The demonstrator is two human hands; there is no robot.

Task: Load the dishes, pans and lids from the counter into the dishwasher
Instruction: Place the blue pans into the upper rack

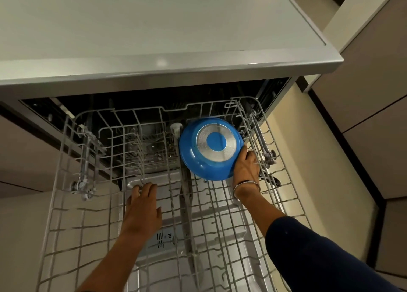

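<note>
The blue pan [211, 148] hides its own inside (handle mostly behind the right hand [246, 168]), and the rack [66, 203] runs off the bottom edge.

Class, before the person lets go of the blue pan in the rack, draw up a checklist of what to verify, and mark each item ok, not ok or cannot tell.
1. Round blue pan with silver base disc lies inside the grey wire upper rack, base up: ok.
2. Right hand holds the pan's right edge: ok.
3. Pan sits steady on the wires without the hand: cannot tell.
4. Pan's dark handle is free of the rack side: cannot tell, mostly hidden by the hand.
5. Left hand rests on the rack wires, apart from the pan: ok.
6. Rack is pulled well out from under the grey counter: ok.
</note>
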